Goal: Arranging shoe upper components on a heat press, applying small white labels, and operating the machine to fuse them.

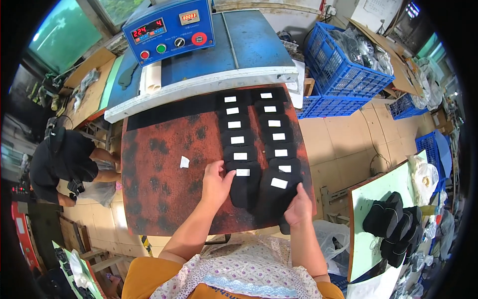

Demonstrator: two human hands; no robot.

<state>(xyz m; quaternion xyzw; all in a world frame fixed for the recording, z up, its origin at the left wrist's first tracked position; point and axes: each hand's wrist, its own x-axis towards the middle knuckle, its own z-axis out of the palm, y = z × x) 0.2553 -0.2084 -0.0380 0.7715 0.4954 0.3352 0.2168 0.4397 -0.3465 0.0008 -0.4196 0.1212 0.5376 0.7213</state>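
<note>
Two columns of overlapping black fabric pieces run down the right half of a red-brown board (164,199), each piece bearing a small white label. My left hand (217,185) rests beside the lowest piece of the left column (244,192). Its fingers are apart, with the thumb at the edge of that piece's white label (242,172). On the other side, my right hand (299,207) grips the edge of the nearest black fabric piece (276,199) in the right column. That piece lies slightly tilted, its label (279,183) askew; some right fingers are hidden.
Behind the board stands a blue machine with a control box (169,32) and a pale front bar (209,88). A white scrap (184,162) lies on the board's left. Blue crates (343,65) and a table with black caps (391,222) stand right. A person (62,162) bends at left.
</note>
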